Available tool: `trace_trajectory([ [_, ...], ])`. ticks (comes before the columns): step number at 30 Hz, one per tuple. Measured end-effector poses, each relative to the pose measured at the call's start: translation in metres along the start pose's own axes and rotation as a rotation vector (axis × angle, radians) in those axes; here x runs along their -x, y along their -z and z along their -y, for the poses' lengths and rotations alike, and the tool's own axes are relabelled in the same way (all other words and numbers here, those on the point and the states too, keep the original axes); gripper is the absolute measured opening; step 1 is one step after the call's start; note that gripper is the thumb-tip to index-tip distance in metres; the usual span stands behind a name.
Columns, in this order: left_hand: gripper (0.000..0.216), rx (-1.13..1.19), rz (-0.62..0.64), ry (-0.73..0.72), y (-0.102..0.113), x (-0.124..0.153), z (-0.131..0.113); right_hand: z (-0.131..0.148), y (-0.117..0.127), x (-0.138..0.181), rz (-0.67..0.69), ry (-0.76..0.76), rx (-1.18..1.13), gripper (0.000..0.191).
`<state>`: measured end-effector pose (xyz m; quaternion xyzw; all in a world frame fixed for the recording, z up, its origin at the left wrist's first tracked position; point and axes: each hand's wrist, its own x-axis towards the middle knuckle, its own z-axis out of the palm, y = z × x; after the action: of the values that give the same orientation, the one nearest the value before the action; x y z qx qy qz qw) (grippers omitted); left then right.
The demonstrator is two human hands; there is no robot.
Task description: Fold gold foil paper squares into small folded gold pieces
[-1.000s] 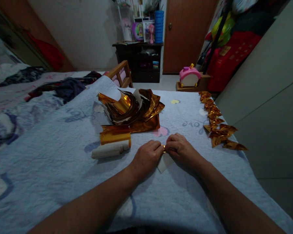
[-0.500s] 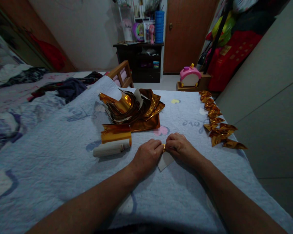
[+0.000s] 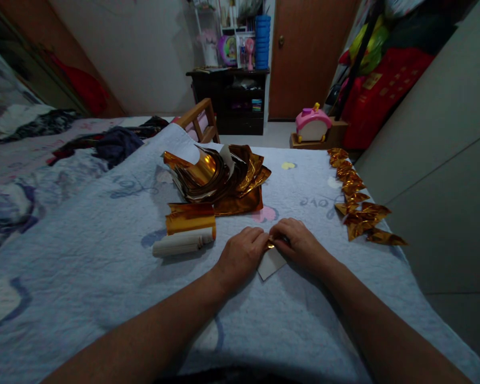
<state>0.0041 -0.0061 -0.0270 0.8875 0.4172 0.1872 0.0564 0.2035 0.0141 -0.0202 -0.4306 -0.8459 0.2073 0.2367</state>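
Note:
Between my two hands lies a sheet of foil paper (image 3: 271, 263), its pale side up and a gold folded edge showing at my fingertips. My left hand (image 3: 243, 255) is closed on the sheet's left side. From the right, my right hand (image 3: 298, 240) pinches the gold edge, with its fingertips close to those of the left. Part of the sheet is hidden under both hands. Beyond my left hand are a rolled stack of pale-backed foil paper (image 3: 182, 242) and a larger curled stack of gold foil sheets (image 3: 220, 176).
Several folded gold foil pieces (image 3: 362, 218) lie in a row along the right edge of the blue quilted cover (image 3: 104, 277). Rumpled clothes (image 3: 118, 145) are at the left. Past the far edge stand a dark cabinet (image 3: 228, 101) and a pink toy case (image 3: 312, 125).
My right hand has shifted slightly left, closer to my left hand. Less of the gold edge shows between the fingers, and more of the pale sheet is visible below.

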Motion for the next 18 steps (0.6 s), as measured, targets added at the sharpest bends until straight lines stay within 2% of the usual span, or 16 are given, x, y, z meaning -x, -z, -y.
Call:
trace_trajectory([
  [9, 0.016, 0.008, 0.013, 0.016, 0.0007, -0.0003, 0.0000, -0.0004, -0.0045, 0.0007, -0.030, -0.045, 0.113, 0.010],
  [18, 0.018, 0.011, -0.006, 0.019, -0.0015, -0.0006, 0.0009, 0.0000, -0.0029, 0.0005, -0.033, 0.104, 0.156, 0.019],
])
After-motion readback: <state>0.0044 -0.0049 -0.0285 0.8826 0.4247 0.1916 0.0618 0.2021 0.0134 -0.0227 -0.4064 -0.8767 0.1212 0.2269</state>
